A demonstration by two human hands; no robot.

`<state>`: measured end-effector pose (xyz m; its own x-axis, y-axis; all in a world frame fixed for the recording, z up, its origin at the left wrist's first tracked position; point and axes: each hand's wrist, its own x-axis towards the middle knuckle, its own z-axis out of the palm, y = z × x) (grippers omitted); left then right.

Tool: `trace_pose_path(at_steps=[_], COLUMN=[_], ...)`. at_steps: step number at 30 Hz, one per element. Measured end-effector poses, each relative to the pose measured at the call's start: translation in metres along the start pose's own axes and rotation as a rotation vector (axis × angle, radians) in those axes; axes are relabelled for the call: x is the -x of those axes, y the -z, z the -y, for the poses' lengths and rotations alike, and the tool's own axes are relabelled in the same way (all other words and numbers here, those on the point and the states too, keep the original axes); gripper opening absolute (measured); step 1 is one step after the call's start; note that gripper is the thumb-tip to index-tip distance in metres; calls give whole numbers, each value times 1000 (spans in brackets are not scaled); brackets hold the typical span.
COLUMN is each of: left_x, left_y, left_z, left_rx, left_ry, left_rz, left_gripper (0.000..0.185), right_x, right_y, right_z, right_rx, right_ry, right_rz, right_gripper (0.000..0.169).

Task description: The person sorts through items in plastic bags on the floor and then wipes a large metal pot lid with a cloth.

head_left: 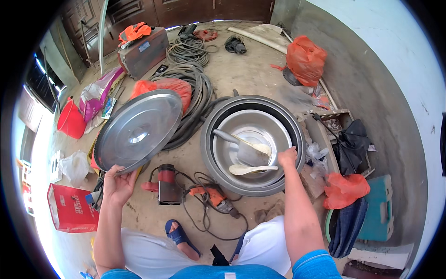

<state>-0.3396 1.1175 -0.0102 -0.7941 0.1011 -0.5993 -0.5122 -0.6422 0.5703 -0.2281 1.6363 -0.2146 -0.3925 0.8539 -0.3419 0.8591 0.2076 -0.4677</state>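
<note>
My left hand [120, 186] grips the lower rim of a large round metal lid [156, 115], which is raised and tilted. In front of me stands a wide grey pot [210, 171] with its mouth uncovered. A shiny metal basin [228, 130] sits inside the pot's dark rim. Within that basin lie a grey scoop [248, 155] with pale residue at its mouth, and a white spoon [245, 170]. My right hand [287, 157] is closed at the basin's right rim and appears to pinch it; its fingertips are partly hidden.
An orange corded drill [212, 197] and a red-and-black power tool [168, 185] lie before my feet, cords looped around. Thick black hose [205, 87] coils behind the lid. A wooden crate [322, 139] and teal case [378, 209] stand right; a red box [71, 209] stands left.
</note>
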Motion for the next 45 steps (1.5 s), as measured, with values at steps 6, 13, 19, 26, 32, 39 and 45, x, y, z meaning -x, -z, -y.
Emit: trace_pose_path(at_steps=[6,13,19,26,32,39,45], left_x=[-2,3,-7,3,-2,-2,-10], left_y=[2,12,7,17,7,5,-2], left_z=[-1,-9,-3,-8,-5,0,5], left_rx=[-15,-24,2,27,23,-3,0], left_ry=[6,-12,29,8,35,60,93], left_rz=[29,3,36,4,6,32,5], left_gripper=[18,17,16,13,14,12,15], right_x=[2,10,-28,4,-9,8,19], right_y=[8,15,2,37,46,84,137], right_z=[-3,9,-33,-18,-36,-38,-41], right_rx=[122,25,204,42,-543,-633,-911], right_ry=[54,74,83,85,-94,-97,-30], right_rz=[-50,-12,50,114,434,410,349], right_gripper=[69,56,56,42,21,24,27])
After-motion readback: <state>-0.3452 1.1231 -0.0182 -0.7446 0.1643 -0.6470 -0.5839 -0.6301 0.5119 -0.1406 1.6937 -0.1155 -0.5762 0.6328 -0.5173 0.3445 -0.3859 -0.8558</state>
